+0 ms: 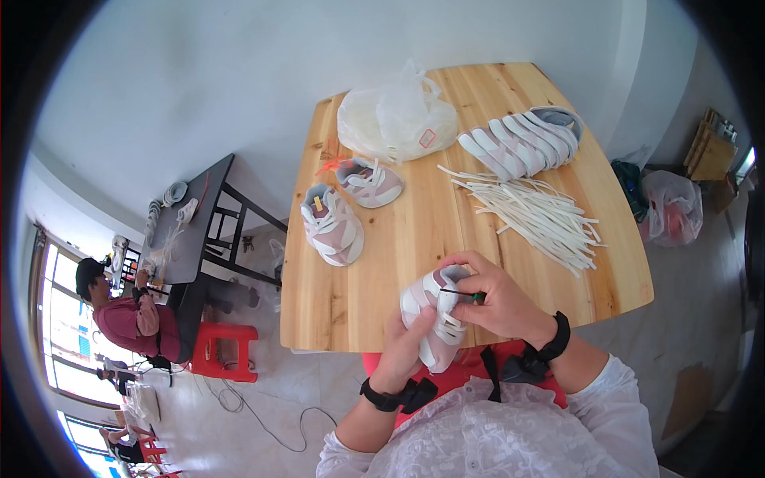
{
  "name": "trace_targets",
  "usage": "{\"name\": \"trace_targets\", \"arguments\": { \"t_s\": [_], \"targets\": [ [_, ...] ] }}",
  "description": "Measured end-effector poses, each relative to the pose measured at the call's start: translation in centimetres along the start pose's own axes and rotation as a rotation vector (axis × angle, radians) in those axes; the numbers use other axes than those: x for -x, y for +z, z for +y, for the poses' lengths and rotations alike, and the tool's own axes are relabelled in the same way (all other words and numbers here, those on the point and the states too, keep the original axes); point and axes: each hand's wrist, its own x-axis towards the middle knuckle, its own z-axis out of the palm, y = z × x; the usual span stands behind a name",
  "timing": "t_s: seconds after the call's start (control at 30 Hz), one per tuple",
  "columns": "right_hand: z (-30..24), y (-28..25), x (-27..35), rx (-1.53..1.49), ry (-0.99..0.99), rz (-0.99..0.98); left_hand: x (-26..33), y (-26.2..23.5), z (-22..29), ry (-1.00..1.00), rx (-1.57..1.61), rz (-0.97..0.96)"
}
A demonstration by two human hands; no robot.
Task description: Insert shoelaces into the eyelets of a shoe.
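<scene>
A small white and pink shoe (441, 350) is held over the table's near edge, toe toward me. My left hand (404, 344) is closed around its left side. My right hand (500, 301) is closed on a slim tool (479, 297) with a green handle and a thin dark shaft. That shaft lies across the shoe's lacing area; its tip is too small to make out. A short white lace shows through the shoe's front. Loose white shoelaces (534, 221) lie in a heap beyond my right hand. Two laced shoes, one nearer (333, 231) and one farther (370, 185), stand at the left.
The wooden table (390, 263) also carries a white plastic bag (382, 127) and a row of several shoes (518, 145) at the back. Left of it are a dark table (203, 211), a red stool (225, 350) and a seated person (131, 325). Cables (267, 430) cross the floor.
</scene>
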Motion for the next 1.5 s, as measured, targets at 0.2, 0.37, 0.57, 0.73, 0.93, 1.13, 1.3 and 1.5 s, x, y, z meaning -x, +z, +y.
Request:
{"name": "trace_targets", "arguments": {
  "t_s": [0.2, 0.37, 0.57, 0.73, 0.93, 1.13, 1.3, 1.5],
  "targets": [
    [0.3, 0.2, 0.0, -0.065, 0.014, 0.037, -0.4, 0.5, -0.3, 0.011, -0.031, 0.006],
    [-0.3, 0.2, -0.1, -0.061, -0.007, 0.067, -0.5, 0.8, -0.4, 0.027, 0.006, 0.011],
    [-0.2, 0.6, 0.1, 0.096, -0.005, 0.202, -0.4, 0.4, -1.0, 0.051, 0.087, 0.037],
    [0.9, 0.0, -0.1, 0.244, -0.103, 0.310, -0.1, 0.9, -0.9, 0.089, 0.105, 0.002],
    [-0.2, 0.4, 1.2, 0.162, 0.090, 0.339, -0.7, -2.6, -0.9, 0.077, 0.252, -0.061],
    [2.0, 2.2, 1.6, -0.352, 0.160, 0.179, -0.7, -1.9, -0.9, 0.128, 0.263, -0.090],
    [2.6, 2.2, 1.7, -0.513, 0.265, 0.094, -0.6, -1.3, -1.1, 0.160, 0.256, -0.115],
    [2.2, 2.2, 2.2, -0.412, 0.174, 0.165, -0.4, -2.8, -1.5, 0.162, 0.103, -0.087]
  ]
}}
